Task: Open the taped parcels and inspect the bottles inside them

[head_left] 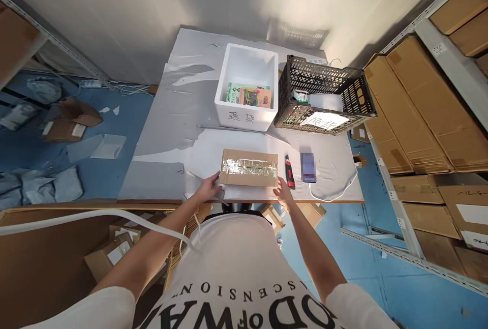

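Note:
A small cardboard box [249, 179] lies flat near the front edge of the table, with shiny clear tape along its top. My left hand [209, 187] grips its left end, fingers bent against the near corner. At the opposite end, my right hand [282, 189] holds the near right corner between thumb and fingers. Just right of the box is a red and black utility knife [290, 172]. Beyond the knife lies a phone [308, 168] with a blurred screen and a white cable plugged in.
A white foam box [247, 118] with colourful packets stands behind the cardboard box. To its right is a black plastic crate [324, 80] with a paper label. Torn covering marks the table [152, 166]. Shelves of cartons [423, 105] rise at right; a big open carton [46, 263] is at lower left.

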Demonstrator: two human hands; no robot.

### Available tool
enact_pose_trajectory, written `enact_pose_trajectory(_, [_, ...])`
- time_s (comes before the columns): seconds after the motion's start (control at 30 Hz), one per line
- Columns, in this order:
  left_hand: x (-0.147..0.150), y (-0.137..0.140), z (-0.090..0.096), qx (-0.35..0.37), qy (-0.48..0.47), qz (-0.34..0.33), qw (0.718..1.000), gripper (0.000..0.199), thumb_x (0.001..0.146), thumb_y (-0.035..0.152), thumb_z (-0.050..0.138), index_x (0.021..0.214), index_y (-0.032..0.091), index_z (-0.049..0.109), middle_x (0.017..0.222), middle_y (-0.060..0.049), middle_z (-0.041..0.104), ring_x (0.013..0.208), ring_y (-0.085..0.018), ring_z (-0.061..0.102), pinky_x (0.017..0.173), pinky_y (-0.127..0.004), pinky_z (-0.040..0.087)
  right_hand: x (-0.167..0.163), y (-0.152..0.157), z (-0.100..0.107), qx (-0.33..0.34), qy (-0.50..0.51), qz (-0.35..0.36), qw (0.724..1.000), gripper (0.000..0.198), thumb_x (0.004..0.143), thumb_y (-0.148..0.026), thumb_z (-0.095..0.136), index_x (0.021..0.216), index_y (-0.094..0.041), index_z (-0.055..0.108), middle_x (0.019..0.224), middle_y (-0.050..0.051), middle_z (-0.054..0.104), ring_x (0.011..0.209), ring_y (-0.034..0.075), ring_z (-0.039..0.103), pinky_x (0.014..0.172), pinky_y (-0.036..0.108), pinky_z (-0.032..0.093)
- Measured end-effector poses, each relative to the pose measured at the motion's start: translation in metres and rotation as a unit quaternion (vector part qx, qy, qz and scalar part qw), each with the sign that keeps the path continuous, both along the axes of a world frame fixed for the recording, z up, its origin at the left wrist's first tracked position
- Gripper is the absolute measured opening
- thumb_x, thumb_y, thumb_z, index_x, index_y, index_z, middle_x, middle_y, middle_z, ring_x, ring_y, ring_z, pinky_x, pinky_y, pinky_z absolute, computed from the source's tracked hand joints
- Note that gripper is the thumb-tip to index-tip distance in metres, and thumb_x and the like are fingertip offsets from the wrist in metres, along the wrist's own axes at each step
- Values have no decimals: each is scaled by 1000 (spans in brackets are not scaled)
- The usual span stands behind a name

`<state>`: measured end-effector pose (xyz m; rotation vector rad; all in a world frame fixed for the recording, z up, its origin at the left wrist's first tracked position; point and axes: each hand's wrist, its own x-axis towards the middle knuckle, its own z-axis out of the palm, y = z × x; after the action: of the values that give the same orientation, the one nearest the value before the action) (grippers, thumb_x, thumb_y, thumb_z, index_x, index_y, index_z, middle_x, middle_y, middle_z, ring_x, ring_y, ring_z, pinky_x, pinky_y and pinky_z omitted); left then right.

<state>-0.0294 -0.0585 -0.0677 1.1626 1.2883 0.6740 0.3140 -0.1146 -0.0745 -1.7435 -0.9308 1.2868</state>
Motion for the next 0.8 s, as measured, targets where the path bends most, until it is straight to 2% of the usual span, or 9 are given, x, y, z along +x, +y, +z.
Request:
enact_pose_trajectory(0.07, [3,0,-2,11,64,-39,997,69,55,49,73,116,17,64,108,-9,71,103,-31,62,94,-43,46,-5,-1,-3,4,18,20,1000,53,58,-34,70,109,-26,56,113,7,62,108,24,57,94,44,44])
enact_pose_trajectory(0.17, [8,2,-1,25,126,-60,990,58,59,52,70,105,17,68,102,-10,73,98,-31,63,88,-39,48,-11,2,-3,6,60,36,998,52,59,-37,72,106,-25,53,108,7,64,103,24,60,94,43,45])
enact_pose_trajectory(0.33, [8,3,19,39,88,-64,993,58,66,59,62,104,16,68,96,-7,73,92,-26,62,80,-34,49,-7,6,16,44,92,79,992,47,61,-47,75,97,-25,53,105,6,64,103,23,60,92,39,47])
enact_pose_trajectory(0.43, [7,5,34,56,116,-54,990,58,76,60,53,107,14,68,94,-7,72,84,-23,61,73,-30,47,-4,8,32,54,42,83,994,41,69,-57,66,82,-24,48,89,3,62,89,20,61,81,34,48])
enact_pose_trajectory(0.53, [11,13,41,73,220,-51,971,56,82,60,44,91,13,73,78,-7,70,71,-20,57,64,-28,40,-7,18,41,25,-72,71,995,44,77,-67,51,76,-23,44,75,1,58,73,18,57,66,29,45])
enact_pose_trajectory(0.63, [16,22,39,67,292,-62,952,60,84,62,39,72,14,72,63,-7,65,62,-19,52,58,-28,34,-10,30,42,-16,-139,78,987,47,79,-70,43,76,-24,46,67,1,55,65,17,52,56,28,39])
enact_pose_trajectory(0.8, [17,30,32,50,305,-76,948,61,82,65,39,64,16,71,58,-8,62,60,-19,50,56,-28,30,-10,39,35,-43,-147,83,985,45,80,-68,43,70,-24,45,64,0,54,59,16,49,51,26,36])
